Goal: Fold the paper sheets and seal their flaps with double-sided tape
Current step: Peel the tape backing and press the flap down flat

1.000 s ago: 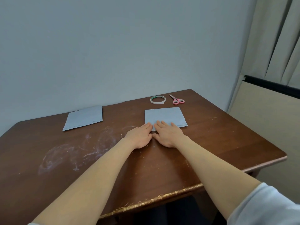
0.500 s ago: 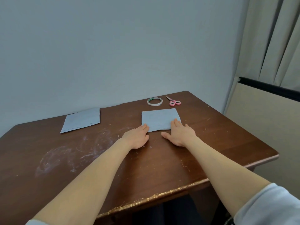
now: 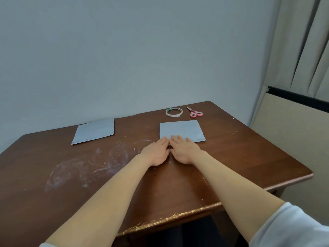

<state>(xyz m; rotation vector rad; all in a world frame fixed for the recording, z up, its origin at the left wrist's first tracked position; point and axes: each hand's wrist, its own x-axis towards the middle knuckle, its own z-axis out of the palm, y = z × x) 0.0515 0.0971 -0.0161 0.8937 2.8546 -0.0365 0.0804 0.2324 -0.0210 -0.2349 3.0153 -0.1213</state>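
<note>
A folded pale blue paper sheet [image 3: 181, 130] lies flat on the brown wooden table [image 3: 249, 154], right of centre. My left hand [image 3: 156, 153] and my right hand [image 3: 185, 151] rest palm down side by side, fingers flat and pressing on the sheet's near left edge. Neither hand grips anything. A stack of pale blue sheets [image 3: 94, 131] lies at the back left. Behind the folded sheet sits a roll of double-sided tape [image 3: 174, 112].
Pink-handled scissors [image 3: 195, 112] lie to the right of the tape near the table's back edge. The wall stands close behind the table. Curtains [image 3: 302, 47] and a beige panel are on the right. The table's near edge is chipped.
My right hand slid left along the sheet's near edge and now lies against my left hand. The left hand barely moved.
</note>
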